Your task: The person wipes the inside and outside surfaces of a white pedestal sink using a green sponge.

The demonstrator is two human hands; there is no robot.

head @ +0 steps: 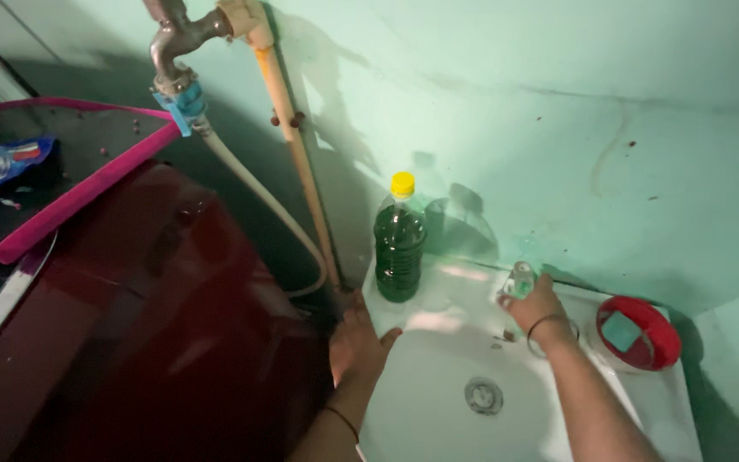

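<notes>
Two hands at the sink (438, 376): left hand (357, 342) flat, grip spread; right hand (539, 304) pinching a small clear bottle (520, 279).

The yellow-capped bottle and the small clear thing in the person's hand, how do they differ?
The yellow-capped bottle is tall and filled with dark green liquid; the small clear container is far shorter and looks see-through. The bottle stands free on the white sink ledge, untouched, while the container is gripped by the right hand. The left hand rests on the sink edge. Both sit against the green wall.

White sink (438, 402), green bottle (399, 248) on rim, red soap dish (656, 329)
</notes>
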